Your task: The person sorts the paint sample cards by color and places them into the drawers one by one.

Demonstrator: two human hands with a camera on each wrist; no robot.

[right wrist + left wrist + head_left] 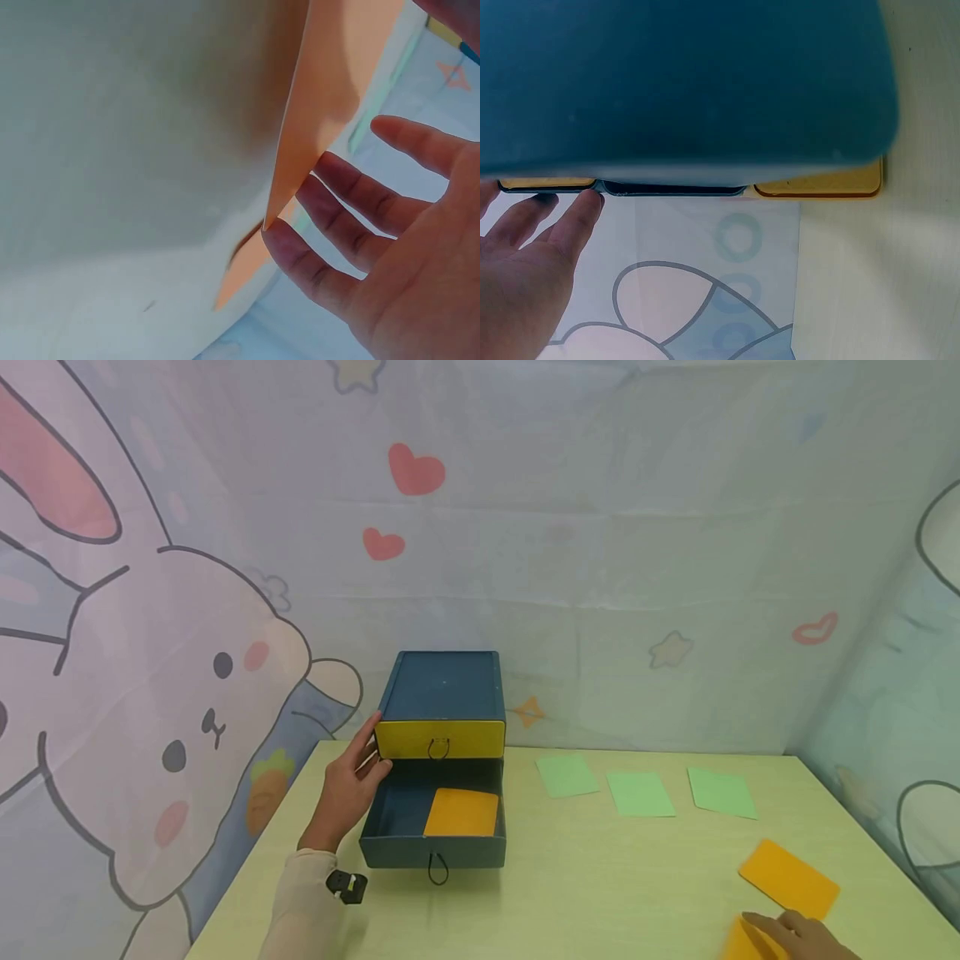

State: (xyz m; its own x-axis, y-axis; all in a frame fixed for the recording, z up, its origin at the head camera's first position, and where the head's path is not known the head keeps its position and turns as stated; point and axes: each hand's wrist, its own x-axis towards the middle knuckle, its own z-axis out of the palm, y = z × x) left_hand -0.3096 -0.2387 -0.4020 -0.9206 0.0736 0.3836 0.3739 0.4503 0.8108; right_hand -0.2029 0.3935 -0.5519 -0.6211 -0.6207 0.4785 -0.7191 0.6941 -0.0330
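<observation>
My left hand (345, 793) rests against the left side of a dark blue two-drawer box (442, 685), its fingertips near the gap below the yellow upper drawer front (405, 741). The lower drawer (397, 853) is pulled out, and an orange card (461, 812) lies in it. In the left wrist view the fingers (574, 225) touch the box's side edge. At the lower right my right hand (806, 935) holds a bent orange card (738, 942) by its edges. Several fingertips meet one edge in the right wrist view; the thumb is mostly cut off there.
Another orange card (789, 878) lies on the pale table (600, 893) just beyond the right hand. Three light green squares (641, 795) lie in a row right of the box. A printed cloth (600, 568) hangs behind the table.
</observation>
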